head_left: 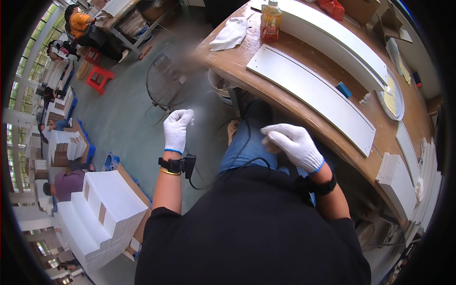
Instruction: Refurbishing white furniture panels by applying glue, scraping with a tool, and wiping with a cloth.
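Left hand (178, 128): raised over the floor (126, 124), in a white glove (175, 138) with a blue cuff edge; fingers folded together toward the palm.
Right hand (295, 145): gloved the same way, above the person's jeans (239, 142), near the table edge; fingers bent and side by side, thumb close below. I cannot tell whether the tips meet.
Wrists: a black strap with a small box (189, 166) on the left, above a gold-coloured bangle (170, 171); a black band (325, 186) on the right.
White board (313, 97): nearest the right hand but apart from it, lying flat along the near side of the table (235, 57).
Blue block (343, 90): at the board's far edge.
Long white panel (339, 42): on the table, beyond the board.
Bottle (270, 23): upright by the board's left end, reddish drink inside; a white cloth (230, 34) lies to its left.
Fan (164, 78): on the floor, beyond the left hand.
Bucket (221, 88): beneath the table corner.
Left side: white stacked pieces (107, 209), a red stool (99, 78).
Farther off: a person in orange (78, 23) at another table (114, 8).
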### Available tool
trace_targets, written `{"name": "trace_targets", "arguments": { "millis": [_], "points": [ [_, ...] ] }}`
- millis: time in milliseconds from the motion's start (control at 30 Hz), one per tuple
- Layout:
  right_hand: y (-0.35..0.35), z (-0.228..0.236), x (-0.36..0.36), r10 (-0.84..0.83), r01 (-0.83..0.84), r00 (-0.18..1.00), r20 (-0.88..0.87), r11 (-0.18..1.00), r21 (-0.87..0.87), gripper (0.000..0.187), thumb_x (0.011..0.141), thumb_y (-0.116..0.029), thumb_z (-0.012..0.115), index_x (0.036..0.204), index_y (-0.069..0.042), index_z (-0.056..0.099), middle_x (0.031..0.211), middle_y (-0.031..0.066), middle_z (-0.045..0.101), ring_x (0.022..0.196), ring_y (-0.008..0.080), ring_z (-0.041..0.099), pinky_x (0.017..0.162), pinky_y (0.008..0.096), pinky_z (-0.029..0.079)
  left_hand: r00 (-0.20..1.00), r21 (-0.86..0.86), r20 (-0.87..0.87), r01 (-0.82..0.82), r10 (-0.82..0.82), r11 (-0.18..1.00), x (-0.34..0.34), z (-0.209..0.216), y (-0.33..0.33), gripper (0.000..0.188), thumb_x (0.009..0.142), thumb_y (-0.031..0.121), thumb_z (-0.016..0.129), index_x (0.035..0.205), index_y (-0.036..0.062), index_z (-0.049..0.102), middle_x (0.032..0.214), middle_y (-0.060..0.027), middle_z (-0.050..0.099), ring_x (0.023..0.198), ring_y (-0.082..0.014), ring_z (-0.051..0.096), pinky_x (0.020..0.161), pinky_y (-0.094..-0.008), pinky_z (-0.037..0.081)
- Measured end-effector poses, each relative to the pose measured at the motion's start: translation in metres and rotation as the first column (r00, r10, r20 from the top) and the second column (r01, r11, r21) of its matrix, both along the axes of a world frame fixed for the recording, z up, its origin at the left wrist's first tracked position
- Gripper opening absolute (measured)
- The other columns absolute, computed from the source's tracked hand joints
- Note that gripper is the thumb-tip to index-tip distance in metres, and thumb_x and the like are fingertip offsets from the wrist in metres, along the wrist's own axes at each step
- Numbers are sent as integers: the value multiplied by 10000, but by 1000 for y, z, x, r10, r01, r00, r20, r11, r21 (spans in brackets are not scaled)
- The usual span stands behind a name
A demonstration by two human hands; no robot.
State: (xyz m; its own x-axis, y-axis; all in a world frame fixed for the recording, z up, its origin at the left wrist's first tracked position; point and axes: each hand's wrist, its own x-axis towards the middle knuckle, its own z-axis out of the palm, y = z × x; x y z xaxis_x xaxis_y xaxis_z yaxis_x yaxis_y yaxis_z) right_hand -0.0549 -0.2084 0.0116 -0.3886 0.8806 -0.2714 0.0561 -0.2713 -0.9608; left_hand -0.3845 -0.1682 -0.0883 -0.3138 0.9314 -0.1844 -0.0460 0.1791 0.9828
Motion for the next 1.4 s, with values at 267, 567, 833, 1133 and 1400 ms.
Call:
{"name": "trace_targets", "arguments": {
  "millis": [267, 567, 833, 1133, 1400],
  "points": [
    [-68, 6, 123, -276, 299, 921, 275, 953, -44, 263, 940, -148, 529, 1097, 35, 632, 900, 105, 679, 743, 150, 637, 692, 267, 520, 975, -187, 208, 119, -79, 975, -31, -49, 8, 373, 826, 33, 660, 1184, 13, 561, 1060, -133, 651, 926, -222, 660, 852, -346, 530],
    [-195, -143, 271, -498, 683, 725, 475, 603, -411, 190, 906, -173, 545, 989, -31, 639, 806, 87, 656, 647, 174, 632, 560, 287, 509, 959, -661, -108, 128, -263, 740, -37, -138, -27, 504, 785, 182, 712, 1211, 23, 495, 1086, -132, 609, 974, -245, 606, 843, -390, 489],
    [-148, -279, 248, -96, 310, 941, 325, 630, -712, 222, 881, -218, 568, 932, -26, 669, 781, 84, 675, 642, 190, 641, 524, 327, 492, 755, -947, 254, 321, -605, 4, -30, -190, -130, 527, 949, 466, 381, 1250, 74, 564, 1119, -95, 636, 906, -254, 610, 798, -415, 461],
    [-116, -308, 216, -83, 258, 964, 254, 543, -799, 226, 891, -215, 554, 948, -27, 665, 807, 82, 677, 668, 194, 642, 557, 329, 496, 191, -802, 403, 544, -895, -245, -4, -179, -152, 617, 978, 515, 287, 1316, 41, 490, 1260, -102, 568, 1100, -264, 528, 975, -354, 380],
    [-119, -296, 216, -220, 369, 925, 310, 325, -871, 229, 900, -213, 542, 963, -29, 662, 831, 80, 678, 691, 198, 643, 586, 330, 499, 21, -789, 481, 447, -877, -422, 18, -203, -108, 539, 984, 467, 361, 1278, 54, 546, 1195, -99, 617, 1043, -255, 564, 942, -338, 407]
  ]
}}
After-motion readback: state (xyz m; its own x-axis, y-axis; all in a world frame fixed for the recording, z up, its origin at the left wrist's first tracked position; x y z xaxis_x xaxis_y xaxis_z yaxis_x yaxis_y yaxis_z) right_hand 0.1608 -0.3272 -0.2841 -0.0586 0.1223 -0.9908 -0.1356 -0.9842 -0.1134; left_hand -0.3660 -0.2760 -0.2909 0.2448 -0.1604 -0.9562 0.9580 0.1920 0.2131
